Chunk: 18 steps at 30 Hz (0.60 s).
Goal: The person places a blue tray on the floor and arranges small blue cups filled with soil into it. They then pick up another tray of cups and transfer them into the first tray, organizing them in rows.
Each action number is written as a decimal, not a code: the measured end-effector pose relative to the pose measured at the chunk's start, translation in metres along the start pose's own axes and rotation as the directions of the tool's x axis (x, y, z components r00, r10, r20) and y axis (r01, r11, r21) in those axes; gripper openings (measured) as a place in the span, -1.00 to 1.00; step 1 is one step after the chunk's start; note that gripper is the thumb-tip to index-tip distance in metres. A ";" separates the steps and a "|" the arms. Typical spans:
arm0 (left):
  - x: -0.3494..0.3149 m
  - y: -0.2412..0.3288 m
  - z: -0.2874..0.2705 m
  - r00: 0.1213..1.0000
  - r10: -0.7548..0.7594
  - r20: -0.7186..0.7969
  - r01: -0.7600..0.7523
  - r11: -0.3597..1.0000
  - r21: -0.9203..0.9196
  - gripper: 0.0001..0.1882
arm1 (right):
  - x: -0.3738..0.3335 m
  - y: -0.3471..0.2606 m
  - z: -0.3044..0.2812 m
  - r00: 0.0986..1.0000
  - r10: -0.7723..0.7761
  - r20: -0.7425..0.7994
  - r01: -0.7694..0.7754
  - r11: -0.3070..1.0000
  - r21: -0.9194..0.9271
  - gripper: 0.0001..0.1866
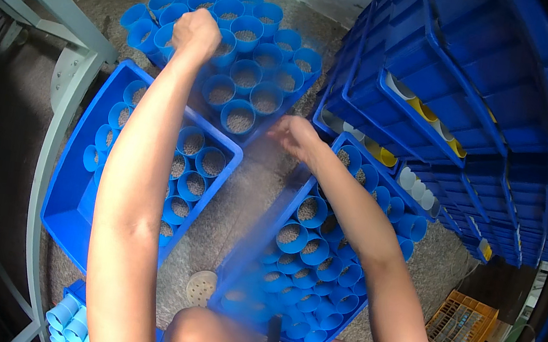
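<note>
My left hand [197, 34] is closed in a fist over the group of blue cups at the far side, and whatever its fingers hold is hidden beneath it. A blue cup [240, 117] with small greyish-brown pellets stands at the near corner of that group. Close to this corner, my right hand [294, 137] hangs over the gap between crates, its slightly blurred fingers loosely apart with nothing visible in them. Under my left forearm lies a blue crate [64, 212] partly filled with cups of pellets. Below my right forearm, another blue crate [226, 272] is packed with similar cups.
Tall stacks of blue crates [480, 80] rise on the right, with white and yellow cups showing through their openings. A grey metal frame [45, 162] curves along the left. At lower right sits an orange basket [464, 327]. A round perforated disc [202, 288] lies near my knee.
</note>
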<state>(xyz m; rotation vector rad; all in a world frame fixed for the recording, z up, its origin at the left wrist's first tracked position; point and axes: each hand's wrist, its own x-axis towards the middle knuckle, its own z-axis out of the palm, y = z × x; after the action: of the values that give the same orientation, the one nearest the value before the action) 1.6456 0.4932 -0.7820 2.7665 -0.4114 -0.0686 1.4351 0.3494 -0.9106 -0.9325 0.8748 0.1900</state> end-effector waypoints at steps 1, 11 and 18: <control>0.002 -0.002 0.004 0.999 -0.012 0.046 0.011 1.000 0.023 -0.73 | -0.016 0.001 -0.002 0.991 -0.028 0.129 0.037 0.997 -0.070 -0.71; -0.002 -0.012 0.029 0.989 0.017 -0.149 -0.020 1.000 -0.021 -0.82 | 0.015 -0.148 0.102 0.359 -0.618 0.700 0.528 -0.483 -0.698 -0.69; -0.005 -0.016 0.032 0.984 0.014 -0.176 -0.036 0.992 -0.124 -0.80 | 0.092 -0.179 0.130 0.669 -0.459 0.584 0.313 -0.539 -0.782 -0.58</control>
<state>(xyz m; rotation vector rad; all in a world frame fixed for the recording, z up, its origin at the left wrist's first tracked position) 1.6419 0.4987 -0.8174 2.6148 -0.3810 0.1486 1.6585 0.3208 -0.8287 -3.0218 -0.0373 0.0514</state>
